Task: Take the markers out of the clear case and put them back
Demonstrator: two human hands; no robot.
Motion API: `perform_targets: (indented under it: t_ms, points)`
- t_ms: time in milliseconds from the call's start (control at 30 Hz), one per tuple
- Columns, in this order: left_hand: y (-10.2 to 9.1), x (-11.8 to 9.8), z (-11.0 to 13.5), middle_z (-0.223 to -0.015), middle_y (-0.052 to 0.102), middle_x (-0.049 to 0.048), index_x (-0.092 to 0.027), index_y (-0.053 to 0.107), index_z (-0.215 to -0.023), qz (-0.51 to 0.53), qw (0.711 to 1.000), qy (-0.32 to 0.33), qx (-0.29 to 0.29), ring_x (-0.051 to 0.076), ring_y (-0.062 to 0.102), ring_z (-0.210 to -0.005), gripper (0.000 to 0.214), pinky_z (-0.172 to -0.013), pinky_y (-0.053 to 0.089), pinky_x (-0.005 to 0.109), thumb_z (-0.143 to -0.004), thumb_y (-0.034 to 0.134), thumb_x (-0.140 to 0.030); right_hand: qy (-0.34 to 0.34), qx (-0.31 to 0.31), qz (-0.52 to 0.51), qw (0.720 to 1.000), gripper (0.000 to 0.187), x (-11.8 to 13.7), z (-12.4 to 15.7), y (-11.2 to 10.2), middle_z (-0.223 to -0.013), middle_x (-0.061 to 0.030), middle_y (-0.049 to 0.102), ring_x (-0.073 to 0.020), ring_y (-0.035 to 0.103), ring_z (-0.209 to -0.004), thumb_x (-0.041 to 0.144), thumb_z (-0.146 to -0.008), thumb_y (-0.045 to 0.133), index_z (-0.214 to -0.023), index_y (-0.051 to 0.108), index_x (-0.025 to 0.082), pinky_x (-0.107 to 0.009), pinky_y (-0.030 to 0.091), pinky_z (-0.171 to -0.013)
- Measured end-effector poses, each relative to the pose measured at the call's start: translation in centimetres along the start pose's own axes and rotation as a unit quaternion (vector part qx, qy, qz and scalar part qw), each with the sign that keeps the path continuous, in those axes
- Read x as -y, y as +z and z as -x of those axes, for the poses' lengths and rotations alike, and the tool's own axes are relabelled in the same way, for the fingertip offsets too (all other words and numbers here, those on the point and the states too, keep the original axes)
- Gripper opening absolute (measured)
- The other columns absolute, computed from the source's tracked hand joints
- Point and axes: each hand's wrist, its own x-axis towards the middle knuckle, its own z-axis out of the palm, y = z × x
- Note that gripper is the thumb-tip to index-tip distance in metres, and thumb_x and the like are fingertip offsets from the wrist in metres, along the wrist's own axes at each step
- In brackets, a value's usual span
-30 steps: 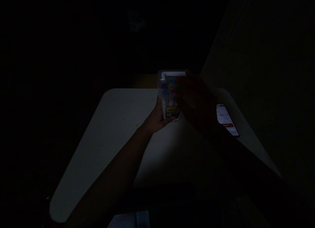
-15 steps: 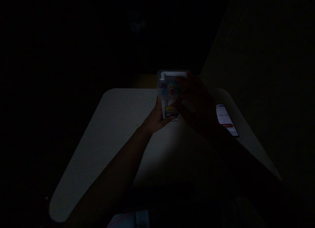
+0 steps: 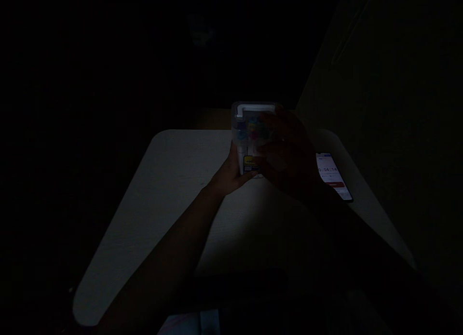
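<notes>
- The left hand (image 3: 227, 176) is wrapped round the lower left of a clear box (image 3: 241, 153), thumb laid across the front by a yellow-and-dark label (image 3: 249, 161).
- The right hand (image 3: 294, 159), deep in shadow, curves its bent fingers over the box's right front; I can't tell whether they grip.
- Between both hands, the box is upright, a white handle (image 3: 256, 107) along its frosted top, coloured pieces (image 3: 253, 127) showing inside.
- Just right of the right wrist, a lit phone (image 3: 332, 171) lies on the pale table (image 3: 162, 190), reading 04:14.
- Beyond both hands, past the table's far edge, a brownish patch (image 3: 213, 119) shows dimly.
</notes>
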Motion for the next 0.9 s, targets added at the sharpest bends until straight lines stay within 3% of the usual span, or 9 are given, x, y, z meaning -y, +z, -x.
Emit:
perform_targets:
  t_ms: [300, 433, 633, 900]
  points:
    - [0.2, 0.3, 0.1, -0.139, 0.033, 0.0175, -0.021, 0.002, -0.141, 0.021, 1.0, -0.011, -0.009, 0.031, 0.04, -0.125, 0.097, -0.103, 0.036, 0.048, -0.072, 0.064, -0.048, 0.021, 0.016, 0.007, 1.0, 0.036, 0.3, -0.3, 0.0, -0.138, 0.0071, 0.042, -0.0178, 0.015, -0.141, 0.034, -0.09, 0.031, -0.108, 0.062, 0.033, -0.047, 0.021, -0.116]
    - [0.3, 0.2, 0.1, -0.138, 0.034, 0.0178, -0.02, 0.003, -0.141, 0.027, 0.999, -0.014, -0.01, 0.03, 0.041, -0.124, 0.096, -0.102, 0.037, 0.045, -0.072, 0.064, -0.047, 0.025, -0.047, -0.026, 0.998, 0.033, 0.0, -0.3, 0.9, -0.137, 0.0042, 0.045, -0.0193, 0.023, -0.138, 0.033, -0.09, 0.034, -0.107, 0.061, 0.031, -0.046, 0.023, -0.114]
    - [0.3, 0.2, 0.0, -0.138, 0.034, 0.0176, -0.021, 0.006, -0.14, 0.03, 0.999, -0.012, -0.014, 0.032, 0.039, -0.126, 0.094, -0.102, 0.036, 0.048, -0.071, 0.065, -0.046, -0.064, -0.158, -0.163, 0.972, 0.037, -2.3, -1.1, 1.3, -0.126, -0.0008, 0.054, -0.024, 0.044, -0.124, 0.043, -0.084, 0.046, -0.119, 0.053, 0.031, -0.047, 0.035, -0.107]
    - [0.5, 0.7, 0.2, -0.136, 0.037, 0.0161, -0.022, 0.006, -0.14, 0.044, 0.999, -0.003, -0.024, 0.029, 0.044, -0.121, 0.09, -0.1, 0.039, 0.045, -0.074, 0.064, -0.041, -0.044, -0.131, -0.242, 0.96, 0.043, -3.5, -3.2, 1.8, -0.134, -0.0015, 0.046, -0.0202, 0.042, -0.126, 0.052, -0.085, 0.04, -0.121, 0.05, 0.03, -0.038, 0.041, -0.102]
